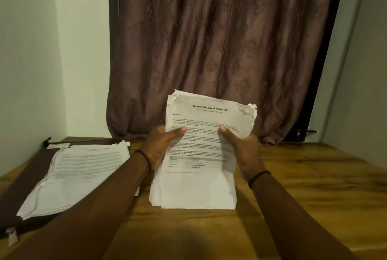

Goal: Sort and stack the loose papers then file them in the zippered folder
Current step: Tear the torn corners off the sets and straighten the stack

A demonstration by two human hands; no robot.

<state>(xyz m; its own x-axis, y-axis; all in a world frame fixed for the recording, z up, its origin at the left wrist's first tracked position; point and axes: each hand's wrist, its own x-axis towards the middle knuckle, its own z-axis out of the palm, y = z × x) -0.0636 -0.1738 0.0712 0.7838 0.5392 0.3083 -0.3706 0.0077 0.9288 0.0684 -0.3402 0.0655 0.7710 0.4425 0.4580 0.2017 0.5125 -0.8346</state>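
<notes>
The person's forearms (88,213) reach over the wooden table (303,186). The left hand (161,146) and right hand (247,150) grip the paper stack (199,188), which stands on edge mid-table. The sheets look light, floppy and tattered, so mid-side holds probably suit them best.

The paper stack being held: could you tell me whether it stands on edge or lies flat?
On edge: the paper stack stands on the table, left hand and right hand gripping its sides.

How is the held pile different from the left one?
The held pile stands upright, gripped by the left hand and right hand; the left pile lies flat on a folder. The held pile's top corners are torn; the left pile's look less ragged. Both are printed sheets.
</notes>
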